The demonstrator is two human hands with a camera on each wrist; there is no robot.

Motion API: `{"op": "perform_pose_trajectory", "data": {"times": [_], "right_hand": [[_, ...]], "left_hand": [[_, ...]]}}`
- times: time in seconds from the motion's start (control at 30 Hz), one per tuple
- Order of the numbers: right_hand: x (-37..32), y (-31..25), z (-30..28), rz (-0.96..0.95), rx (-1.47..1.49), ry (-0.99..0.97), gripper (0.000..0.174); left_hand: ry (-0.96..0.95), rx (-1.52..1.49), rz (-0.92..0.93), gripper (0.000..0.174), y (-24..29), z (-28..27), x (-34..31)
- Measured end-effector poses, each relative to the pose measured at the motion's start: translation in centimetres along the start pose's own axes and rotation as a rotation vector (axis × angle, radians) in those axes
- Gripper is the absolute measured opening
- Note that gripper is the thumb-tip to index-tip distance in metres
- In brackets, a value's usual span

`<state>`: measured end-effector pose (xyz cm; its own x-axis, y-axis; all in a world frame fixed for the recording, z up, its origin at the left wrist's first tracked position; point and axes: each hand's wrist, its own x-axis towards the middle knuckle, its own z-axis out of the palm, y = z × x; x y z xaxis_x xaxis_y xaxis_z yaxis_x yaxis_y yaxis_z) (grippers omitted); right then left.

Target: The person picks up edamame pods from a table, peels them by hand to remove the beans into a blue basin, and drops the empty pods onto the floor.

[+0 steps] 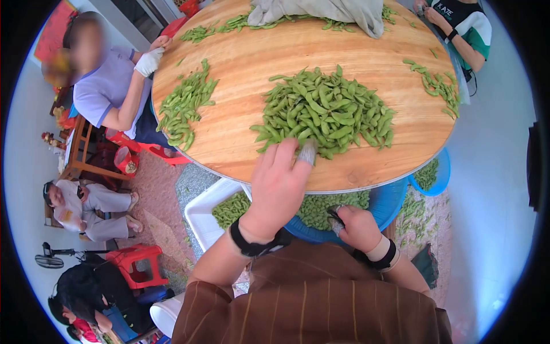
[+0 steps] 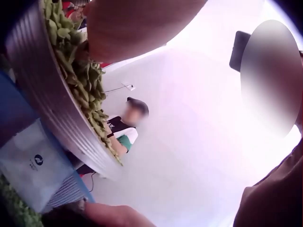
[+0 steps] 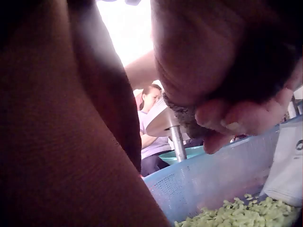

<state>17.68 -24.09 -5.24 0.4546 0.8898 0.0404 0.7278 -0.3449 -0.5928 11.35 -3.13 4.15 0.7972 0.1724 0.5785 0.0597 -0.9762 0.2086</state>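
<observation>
My left hand [image 1: 279, 183] reaches over the near table edge, its fingers spread at the front of a heap of green soybean pods [image 1: 326, 109]. A grey wrap [image 1: 307, 152] covers its thumb; pods hide the fingertips. Lower and to the right, my right hand [image 1: 360, 228] curls over a blue basin [image 1: 395, 203] of shelled green beans [image 1: 321, 211]. A small black thing [image 1: 334, 212] shows between its thumb and fingers; I cannot tell its kind. In the right wrist view the curled fingers [image 3: 251, 118] and a grey-wrapped thumb [image 3: 189, 120] hang above the shelled beans [image 3: 246, 213].
The round wooden table [image 1: 235, 109] carries smaller pod piles at left and right and a grey cloth [image 1: 321, 12] at the back. Below stand a white tub [image 1: 197, 212] and a small blue bowl [image 1: 442, 172]. People sit at both sides; a red stool [image 1: 137, 264] stands lower left.
</observation>
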Motion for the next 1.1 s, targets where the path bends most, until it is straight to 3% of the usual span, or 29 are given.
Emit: {"op": "perform_pose_trajectory", "data": {"times": [0.07, 0.17, 0.27, 0.33, 0.37, 0.43, 0.5, 0.57, 0.77, 0.9, 0.97, 1.0, 1.07, 1.1], "right_hand": [[-0.5, 0.1, -0.1, 0.021, 0.003, 0.018, 0.017], [-1.2, 0.4, 0.0, 0.039, 0.028, 0.072, 0.019], [-1.3, 0.8, -0.1, 0.031, 0.046, 0.093, 0.016], [-1.3, 0.2, -1.0, 0.113, 0.307, 0.059, 0.017], [-1.2, -0.4, -1.7, 0.125, 0.316, 0.056, 0.017], [-0.6, -1.5, -3.8, 0.192, 0.686, 0.066, 0.019], [-0.7, -1.7, -5.2, 0.211, 0.725, -0.016, 0.025], [-0.5, -2.4, -6.1, 0.211, 0.814, -0.096, 0.027], [-0.9, -2.8, -5.3, 0.324, 0.916, -0.041, 0.036], [-1.1, -2.7, -5.2, 0.327, 0.962, -0.018, 0.038], [-1.2, -2.1, -4.9, 0.291, 0.978, -0.044, 0.033], [-1.2, -2.0, -5.1, 0.293, 0.981, -0.041, 0.033], [-0.9, -1.9, -5.5, 0.435, 1.173, -0.145, 0.028], [-0.9, -1.8, -5.6, 0.435, 1.174, -0.140, 0.028]], "left_hand": [[-0.005, 0.063, 0.028, 0.031, -0.3, 0.6, 0.8], [0.072, 0.076, 0.067, 0.023, -1.1, 1.3, 0.9], [0.137, -0.013, -0.013, 0.025, -0.3, 0.6, 0.2], [-0.153, -0.410, -0.374, 0.026, 1.0, -0.6, -1.3], [-0.169, -0.412, -0.376, 0.026, 1.4, -0.6, -2.1], [-0.458, -1.277, -0.788, 0.026, 2.2, -0.3, -3.5], [-0.549, -1.400, -0.827, 0.033, 2.5, 0.3, -4.4], [-0.550, -1.381, -0.815, 0.032, 3.0, 1.0, -5.0], [-0.624, -1.182, -0.697, 0.028, 3.6, 1.2, -5.0], [-0.653, -1.190, -0.717, 0.026, 3.9, 2.0, -5.9], [-0.534, -0.966, -0.481, 0.022, 3.8, 2.3, -6.3], [-0.538, -0.965, -0.479, 0.022, 3.8, 2.2, -6.3], [-0.438, -0.407, -0.040, 0.019, 3.8, 2.0, -6.0], [-0.439, -0.408, -0.036, 0.019, 3.8, 2.1, -6.0]]}}
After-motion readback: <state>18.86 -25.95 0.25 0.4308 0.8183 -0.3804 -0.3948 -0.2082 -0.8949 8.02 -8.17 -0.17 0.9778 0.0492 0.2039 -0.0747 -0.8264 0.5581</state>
